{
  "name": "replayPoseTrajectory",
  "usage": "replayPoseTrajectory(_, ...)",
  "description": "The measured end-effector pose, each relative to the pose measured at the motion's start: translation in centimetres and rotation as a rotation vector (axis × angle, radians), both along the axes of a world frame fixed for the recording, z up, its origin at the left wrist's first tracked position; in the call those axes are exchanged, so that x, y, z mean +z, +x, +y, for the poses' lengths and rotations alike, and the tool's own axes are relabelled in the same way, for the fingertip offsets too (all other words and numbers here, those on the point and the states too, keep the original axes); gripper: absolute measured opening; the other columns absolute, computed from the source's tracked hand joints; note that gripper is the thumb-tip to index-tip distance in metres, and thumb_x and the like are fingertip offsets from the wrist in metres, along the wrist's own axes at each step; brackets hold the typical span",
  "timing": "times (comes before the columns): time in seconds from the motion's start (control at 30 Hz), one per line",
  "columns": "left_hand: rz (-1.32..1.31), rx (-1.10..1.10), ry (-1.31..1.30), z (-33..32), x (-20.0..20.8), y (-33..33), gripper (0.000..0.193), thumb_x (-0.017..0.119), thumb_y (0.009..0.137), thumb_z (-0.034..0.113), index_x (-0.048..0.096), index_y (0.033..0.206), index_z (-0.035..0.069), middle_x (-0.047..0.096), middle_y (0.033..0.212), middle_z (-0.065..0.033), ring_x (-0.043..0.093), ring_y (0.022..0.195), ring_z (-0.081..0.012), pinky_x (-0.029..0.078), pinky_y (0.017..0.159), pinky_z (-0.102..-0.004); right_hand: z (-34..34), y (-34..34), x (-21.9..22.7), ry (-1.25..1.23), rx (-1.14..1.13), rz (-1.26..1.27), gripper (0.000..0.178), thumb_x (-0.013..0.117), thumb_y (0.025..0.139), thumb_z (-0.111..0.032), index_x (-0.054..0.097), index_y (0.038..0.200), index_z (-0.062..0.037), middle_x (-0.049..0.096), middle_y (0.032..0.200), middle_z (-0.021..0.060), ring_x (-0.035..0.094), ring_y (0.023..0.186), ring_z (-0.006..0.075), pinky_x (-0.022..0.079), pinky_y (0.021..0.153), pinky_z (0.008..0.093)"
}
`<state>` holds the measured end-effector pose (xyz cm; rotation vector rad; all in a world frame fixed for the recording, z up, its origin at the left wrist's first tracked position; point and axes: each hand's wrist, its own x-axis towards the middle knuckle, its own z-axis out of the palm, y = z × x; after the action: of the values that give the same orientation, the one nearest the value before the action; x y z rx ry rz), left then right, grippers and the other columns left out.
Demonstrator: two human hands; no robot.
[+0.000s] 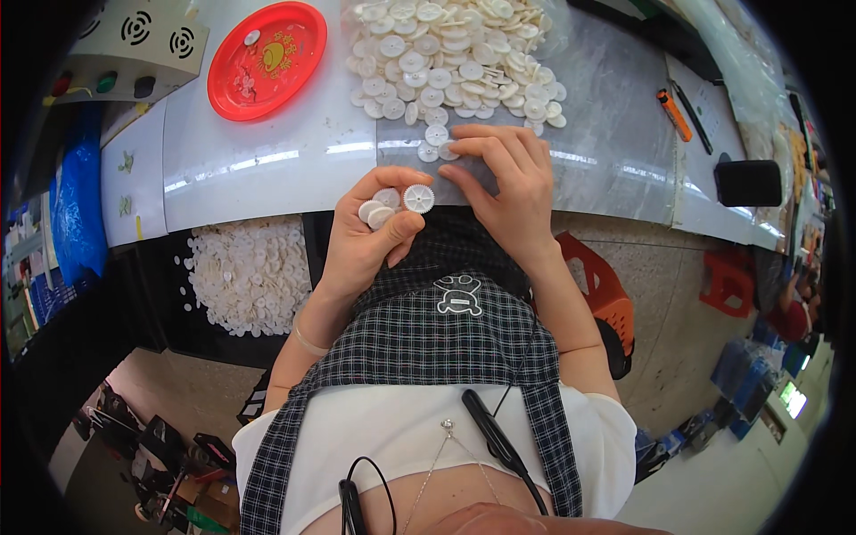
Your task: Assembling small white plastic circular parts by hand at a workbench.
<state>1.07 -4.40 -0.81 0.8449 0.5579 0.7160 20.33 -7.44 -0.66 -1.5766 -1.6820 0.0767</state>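
My left hand (379,223) is closed around several white plastic gears. One toothed gear with spokes (418,199) stands upright between its thumb and index finger. The other gears (381,212) are stacked against the palm and fingers. My right hand (508,183) is at the table's front edge, its index fingertip touching a white gear (447,151) on the tabletop. Its thumb sits apart from the fingers, below that gear. Two more loose gears (436,135) lie just left of those fingertips, at the near end of a large gear heap (455,62).
On the far left of the grey table (606,160) is a red oval tray (303,85) holding one small white piece. A black bin (160,308) of small white parts (250,276) stands below the edge. An orange cutter (674,116), black pen (692,118) and phone (748,184) lie right.
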Motion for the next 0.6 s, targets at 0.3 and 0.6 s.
replayPoseTrajectory(0.3, -0.131, 0.153, -0.14, 0.0, 1.0, 1.2, 0.028, 0.069, 0.087, 0.004, 0.053, 0.109, 0.004, 0.056, 0.085, -0.0015, 0.048, 0.053, -0.0037, 0.038, 0.043, -0.0162, -0.2, -0.1, -0.1, -0.047, 0.042, 0.13, 0.018, 0.078, 0.076, -0.007, 0.066, 0.089, -0.0075, 0.069, 0.088, 0.0016, 0.064, 0.08, 0.0163, 0.047, 0.071, 0.0283)
replayPoseTrajectory(0.6, 0.186, 0.062, 0.094, 0.0, 1.1, 1.4, 0.033, 0.075, 0.082, 0.002, 0.057, 0.11, 0.004, 0.058, 0.081, 0.0023, 0.048, 0.054, -0.0008, 0.035, 0.043, -0.0149, -1.1, -1.1, 2.4, -0.342, 0.203, 1.117, 0.02, 0.071, 0.085, -0.002, 0.056, 0.098, 0.0, 0.068, 0.086, 0.0062, 0.066, 0.077, 0.0084, 0.053, 0.062, 0.0197)
